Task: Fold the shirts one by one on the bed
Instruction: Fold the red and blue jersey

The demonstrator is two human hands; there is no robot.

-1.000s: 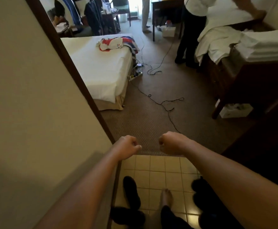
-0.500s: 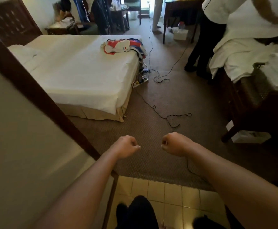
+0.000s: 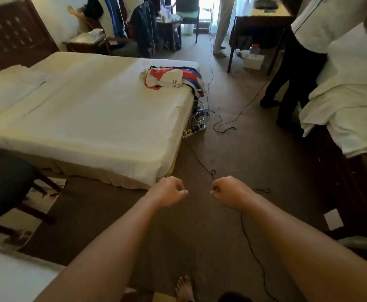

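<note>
Shirts (image 3: 173, 78) lie in a crumpled red/white/blue heap at far right corner of bed (image 3: 91, 118). Left hand (image 3: 169, 191) & right hand (image 3: 227, 190) both curled into fists, holding nothing, over carpet near bed's foot. Black cable (image 3: 202, 164) runs across floor btwn; power strip (image 3: 194, 129) beside bed.

Two bare arms reach out over the brown carpet (image 3: 200, 225). The left hand (image 3: 169, 191) and the right hand (image 3: 227, 190) are both curled into fists and hold nothing. A big bed (image 3: 86, 118) with a white sheet stands ahead on the left. A pile of red, white and blue shirts (image 3: 173, 78) lies on its far corner. A black cord (image 3: 202, 162) runs across the floor.
</note>
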